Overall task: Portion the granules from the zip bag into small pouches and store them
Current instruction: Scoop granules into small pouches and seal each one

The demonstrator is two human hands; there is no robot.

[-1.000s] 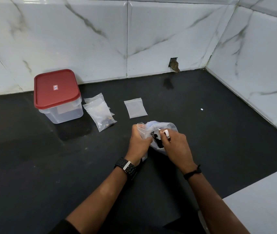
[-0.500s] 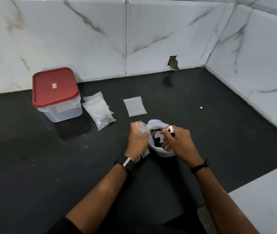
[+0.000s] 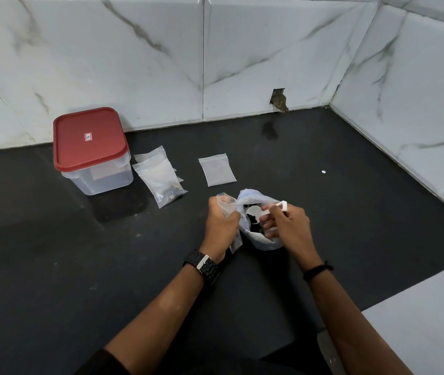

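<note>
- left hand (image 3: 222, 226) grip curled round small clear plastic pouch (image 3: 227, 205)
- right hand (image 3: 288, 226) grip pinches white plastic scoop (image 3: 272, 209) inside open zip bag (image 3: 262, 240), mid black desk (image 3: 80, 266)

Bare black bench (image 3: 364, 212) is left open to the right of the hands (image 3: 256, 226) and behind them. Ahead, passage is blocked by an empty pouch (image 3: 216, 169); ahead-left, by filled pouches (image 3: 158, 180) and a red-lidded container (image 3: 92, 150). Beyond, tiled walls (image 3: 242, 55) close the corner.
</note>
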